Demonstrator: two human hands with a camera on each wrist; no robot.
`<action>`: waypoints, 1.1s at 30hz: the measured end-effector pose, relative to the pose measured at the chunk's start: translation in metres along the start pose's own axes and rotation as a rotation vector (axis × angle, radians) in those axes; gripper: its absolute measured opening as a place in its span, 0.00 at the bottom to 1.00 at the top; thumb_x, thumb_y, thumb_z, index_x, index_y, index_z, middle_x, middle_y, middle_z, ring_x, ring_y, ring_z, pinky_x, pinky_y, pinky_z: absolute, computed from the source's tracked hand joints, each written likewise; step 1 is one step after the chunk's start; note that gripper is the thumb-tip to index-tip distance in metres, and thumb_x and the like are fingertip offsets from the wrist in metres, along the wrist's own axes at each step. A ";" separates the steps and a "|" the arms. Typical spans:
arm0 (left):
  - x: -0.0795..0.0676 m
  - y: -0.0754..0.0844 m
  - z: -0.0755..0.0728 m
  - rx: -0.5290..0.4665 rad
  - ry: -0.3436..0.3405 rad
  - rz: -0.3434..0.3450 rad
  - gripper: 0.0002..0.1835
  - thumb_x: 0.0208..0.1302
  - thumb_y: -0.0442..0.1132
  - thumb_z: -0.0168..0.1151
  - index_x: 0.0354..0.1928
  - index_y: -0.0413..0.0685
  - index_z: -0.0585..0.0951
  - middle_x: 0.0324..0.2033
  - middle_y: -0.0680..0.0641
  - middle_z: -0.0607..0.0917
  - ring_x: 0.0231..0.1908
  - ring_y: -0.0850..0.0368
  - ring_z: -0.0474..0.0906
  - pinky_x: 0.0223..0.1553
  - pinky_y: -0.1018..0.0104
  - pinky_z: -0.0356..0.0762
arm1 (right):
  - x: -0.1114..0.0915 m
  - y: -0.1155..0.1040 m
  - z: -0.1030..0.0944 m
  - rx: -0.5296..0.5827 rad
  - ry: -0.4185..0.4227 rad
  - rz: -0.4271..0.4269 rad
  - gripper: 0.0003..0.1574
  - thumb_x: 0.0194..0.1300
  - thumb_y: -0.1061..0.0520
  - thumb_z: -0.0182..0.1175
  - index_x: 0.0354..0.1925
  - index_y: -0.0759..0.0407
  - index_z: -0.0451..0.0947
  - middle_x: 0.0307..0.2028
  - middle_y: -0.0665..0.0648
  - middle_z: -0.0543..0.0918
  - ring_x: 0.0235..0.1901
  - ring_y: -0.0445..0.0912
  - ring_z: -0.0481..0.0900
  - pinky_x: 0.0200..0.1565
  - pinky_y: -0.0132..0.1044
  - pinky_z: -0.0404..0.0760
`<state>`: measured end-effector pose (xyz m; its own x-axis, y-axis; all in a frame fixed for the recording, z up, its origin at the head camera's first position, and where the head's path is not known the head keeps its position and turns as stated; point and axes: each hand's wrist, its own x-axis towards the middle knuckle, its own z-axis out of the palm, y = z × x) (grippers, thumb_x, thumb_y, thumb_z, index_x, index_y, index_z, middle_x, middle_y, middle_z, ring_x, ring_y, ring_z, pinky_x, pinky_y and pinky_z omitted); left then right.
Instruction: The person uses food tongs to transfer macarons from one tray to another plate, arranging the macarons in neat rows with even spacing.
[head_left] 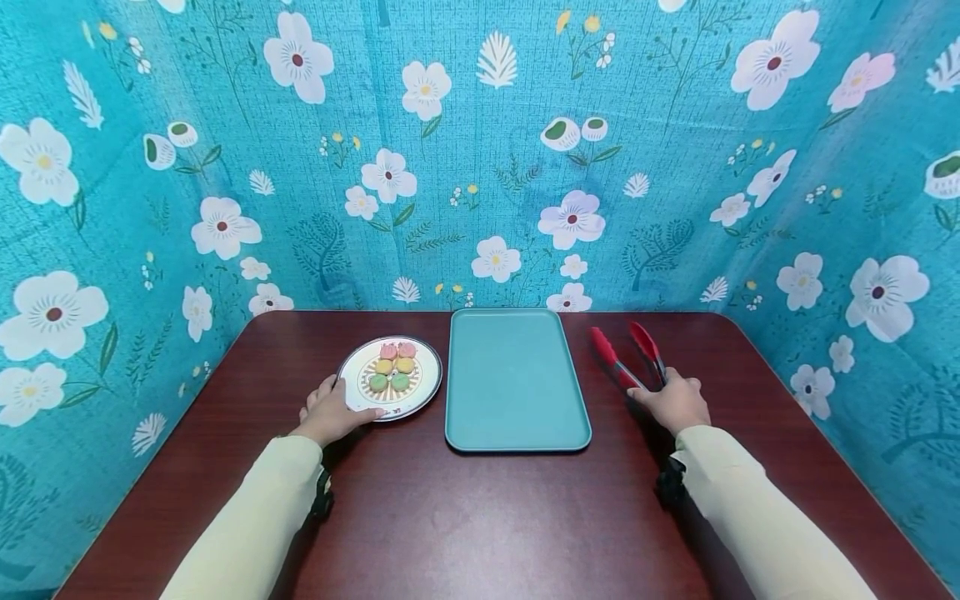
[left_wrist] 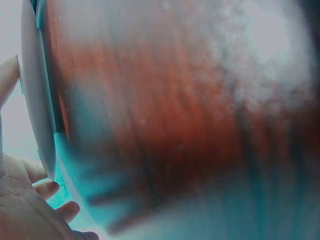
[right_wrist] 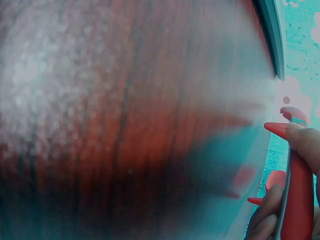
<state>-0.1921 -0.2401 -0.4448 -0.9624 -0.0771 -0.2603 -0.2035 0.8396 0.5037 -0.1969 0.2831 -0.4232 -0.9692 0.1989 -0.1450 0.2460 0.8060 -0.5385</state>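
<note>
A round white plate [head_left: 427, 385] with a dark rim line and a gold pattern stands at the left. Two pink, two yellow and two green macarons [head_left: 405, 365] sit on it in rows. My left hand [head_left: 330, 414] grips the plate's near-left edge, thumb along the rim. In the left wrist view the plate [left_wrist: 36, 105] shows edge-on between thumb and fingers. My right hand [head_left: 678, 404] holds tongs [head_left: 624, 373] with red tips by the handle, their two arms spread apart and pointing away. The right wrist view shows the red handle [right_wrist: 298, 205] in the fingers.
Between the hands lies a teal rectangular tray [head_left: 513, 379] with a low raised rim, its long side running away from me. All stands on a dark red-brown wooden table [head_left: 480, 525]. A blue flowered cloth [head_left: 450, 208] hangs behind and along both sides.
</note>
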 end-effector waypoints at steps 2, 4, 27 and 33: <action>0.000 0.000 0.000 0.004 0.000 -0.001 0.60 0.54 0.64 0.64 0.73 0.31 0.46 0.71 0.30 0.45 0.67 0.29 0.42 0.64 0.31 0.42 | 0.001 0.001 0.000 -0.001 0.000 0.015 0.55 0.61 0.38 0.62 0.67 0.74 0.53 0.48 0.77 0.64 0.43 0.65 0.68 0.38 0.55 0.76; 0.000 0.000 0.000 0.006 0.000 -0.003 0.60 0.54 0.64 0.64 0.73 0.31 0.45 0.71 0.30 0.45 0.67 0.29 0.42 0.64 0.31 0.42 | 0.002 0.002 0.001 -0.006 0.007 0.027 0.56 0.61 0.37 0.62 0.67 0.75 0.53 0.47 0.77 0.64 0.42 0.65 0.68 0.38 0.55 0.75; -0.002 0.004 -0.002 0.004 0.001 -0.007 0.61 0.54 0.64 0.65 0.73 0.30 0.46 0.70 0.30 0.45 0.67 0.29 0.41 0.64 0.32 0.42 | 0.012 0.006 -0.005 -0.034 -0.009 0.076 0.57 0.59 0.37 0.64 0.64 0.78 0.54 0.44 0.77 0.64 0.41 0.65 0.68 0.34 0.51 0.76; 0.000 0.002 -0.001 -0.001 -0.001 -0.011 0.60 0.54 0.64 0.65 0.73 0.30 0.45 0.71 0.30 0.44 0.67 0.29 0.40 0.65 0.32 0.41 | 0.019 0.009 -0.004 -0.071 -0.015 0.100 0.59 0.56 0.34 0.64 0.62 0.79 0.55 0.43 0.76 0.63 0.41 0.65 0.66 0.32 0.49 0.75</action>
<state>-0.1928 -0.2395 -0.4428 -0.9600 -0.0859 -0.2664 -0.2142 0.8380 0.5019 -0.2137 0.2964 -0.4272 -0.9394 0.2728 -0.2077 0.3399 0.8201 -0.4602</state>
